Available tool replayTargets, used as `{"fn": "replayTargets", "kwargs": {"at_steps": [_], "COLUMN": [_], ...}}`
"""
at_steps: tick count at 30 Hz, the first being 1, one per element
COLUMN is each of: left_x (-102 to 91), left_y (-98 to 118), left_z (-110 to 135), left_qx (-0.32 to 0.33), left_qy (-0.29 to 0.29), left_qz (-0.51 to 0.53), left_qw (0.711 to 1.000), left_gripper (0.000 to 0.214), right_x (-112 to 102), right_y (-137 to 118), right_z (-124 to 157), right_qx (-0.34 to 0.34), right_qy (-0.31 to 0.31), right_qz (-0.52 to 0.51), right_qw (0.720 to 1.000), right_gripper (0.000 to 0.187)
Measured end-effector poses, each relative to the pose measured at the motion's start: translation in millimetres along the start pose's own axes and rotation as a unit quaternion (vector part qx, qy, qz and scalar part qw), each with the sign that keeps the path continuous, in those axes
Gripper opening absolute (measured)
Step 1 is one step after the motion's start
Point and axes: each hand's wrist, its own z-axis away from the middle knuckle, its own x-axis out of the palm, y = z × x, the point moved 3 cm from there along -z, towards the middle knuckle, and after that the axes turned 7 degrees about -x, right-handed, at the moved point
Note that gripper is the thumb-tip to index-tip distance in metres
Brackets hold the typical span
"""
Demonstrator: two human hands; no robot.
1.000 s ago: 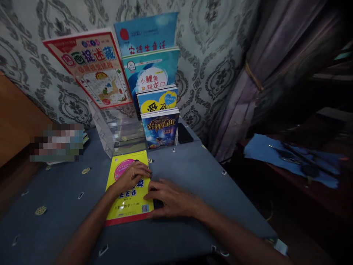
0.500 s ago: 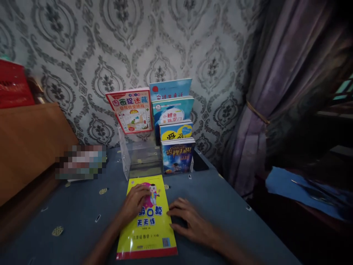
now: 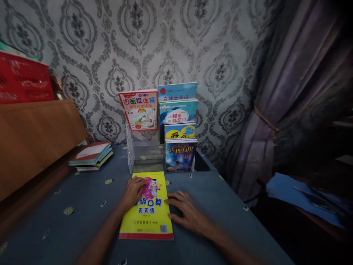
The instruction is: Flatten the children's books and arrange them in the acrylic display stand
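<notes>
A yellow workbook with a red bottom strip and a cartoon figure lies flat on the cloth-covered table. My left hand rests on the upper left of its cover, fingers stretched flat. At the workbook's right edge is my right hand, fingers apart, with its tips at that edge. Just behind stands a clear tiered book rack. Its left column carries a red-bordered picture book at the top, with bare tiers beneath. Stepped down its right column are blue books, a blue-and-yellow book and dark blue books.
A stack of books lies at the left, by a wooden board with a red basket above it. A dark flat object sits right of the rack. A curtain hangs at the right, near a blue cloth.
The view has shifted a little, so the scene sits further right in the picture. Both hands stay at the workbook in nearly the same places. The book stack at the left now shows clearly.
</notes>
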Motion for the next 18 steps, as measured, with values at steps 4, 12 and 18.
{"fn": "replayTargets", "kwargs": {"at_steps": [4, 12, 18], "left_x": [-1.9, -9.4, -20.6], "left_y": [7, 12, 8], "left_z": [-2, -3, 8], "left_qx": [-0.006, -0.042, -0.203], "left_qy": [-0.004, 0.025, 0.022], "left_qz": [-0.022, -0.048, -0.189], "left_qw": [1.0, 0.998, 0.96], "left_gripper": [0.031, 0.031, 0.035], "right_x": [-1, -1, 7], "right_y": [-2, 3, 13], "right_z": [1, 1, 4], "right_qx": [-0.011, -0.006, 0.006], "right_qy": [0.011, -0.001, -0.013], "right_qz": [-0.001, -0.025, -0.031], "right_qw": [1.0, 1.0, 0.999], "right_gripper": [0.043, 0.05, 0.054]}}
